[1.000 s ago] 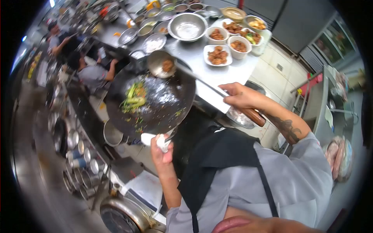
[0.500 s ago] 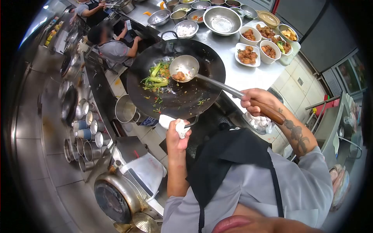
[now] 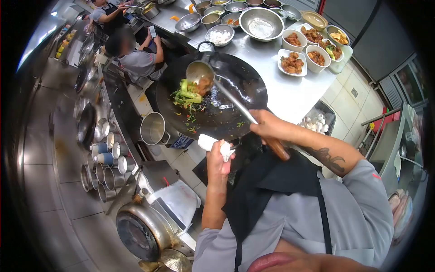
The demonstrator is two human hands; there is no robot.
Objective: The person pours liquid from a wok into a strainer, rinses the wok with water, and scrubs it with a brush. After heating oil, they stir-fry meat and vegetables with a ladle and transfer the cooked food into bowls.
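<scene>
A large dark wok [image 3: 240, 90] holds green leafy vegetables [image 3: 186, 93] and small chopped bits toward its left side. My right hand [image 3: 267, 124] grips the wooden handle of a long metal ladle [image 3: 199, 71], whose bowl is inside the wok, tilted over the greens with browned pieces at its edge. My left hand [image 3: 218, 161] is closed around a white cloth [image 3: 208, 143] at the wok's near handle, which is mostly hidden under cloth and fingers.
Bowls of browned food [image 3: 292, 62], a wide metal bowl [image 3: 262, 24] and a bowl of white pieces [image 3: 219, 35] stand on the steel counter [image 3: 283, 93]. Left are a pot [image 3: 154, 128] and metal cups [image 3: 113, 177]. A co-worker [image 3: 136, 59] holds a phone beyond the wok.
The ladle's bowl has moved left and away from me, tipping over the greens. My right hand has shifted left and closer to my body. The wok and my left hand appear slightly further right.
</scene>
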